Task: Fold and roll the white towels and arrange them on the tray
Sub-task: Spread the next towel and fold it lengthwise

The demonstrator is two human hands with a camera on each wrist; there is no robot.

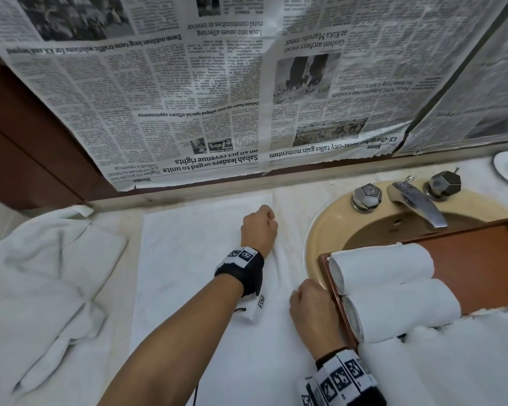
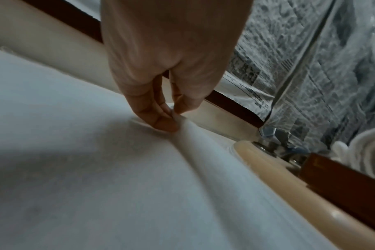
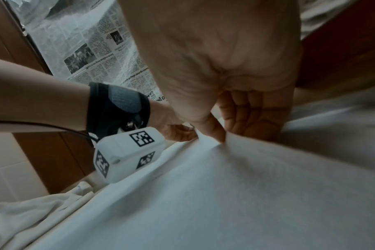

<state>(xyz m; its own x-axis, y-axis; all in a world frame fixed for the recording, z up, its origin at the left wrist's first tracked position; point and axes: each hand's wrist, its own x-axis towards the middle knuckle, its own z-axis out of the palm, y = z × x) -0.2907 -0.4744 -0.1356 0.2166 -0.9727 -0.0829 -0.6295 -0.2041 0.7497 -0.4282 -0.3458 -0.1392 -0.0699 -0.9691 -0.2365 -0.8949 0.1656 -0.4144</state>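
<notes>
A white towel [image 1: 188,273] lies spread flat on the counter in front of me. My left hand [image 1: 260,227] pinches its right edge at the far end; the left wrist view shows thumb and fingers [image 2: 161,121] nipping a raised ridge of the cloth [image 2: 203,152]. My right hand [image 1: 311,312] pinches the same edge nearer to me, its fingers [image 3: 246,125] curled onto the towel [image 3: 225,186]. Two rolled white towels [image 1: 384,268] [image 1: 402,309] lie side by side at the left end of the brown wooden tray [image 1: 481,259], which sits over the sink.
A crumpled pile of white towels [image 1: 50,282] lies on the counter at the left. The beige sink [image 1: 323,230] with a chrome tap [image 1: 414,200] and two knobs stands at the right. Newspaper [image 1: 188,98] covers the wall behind. More white cloth [image 1: 452,370] lies at the lower right.
</notes>
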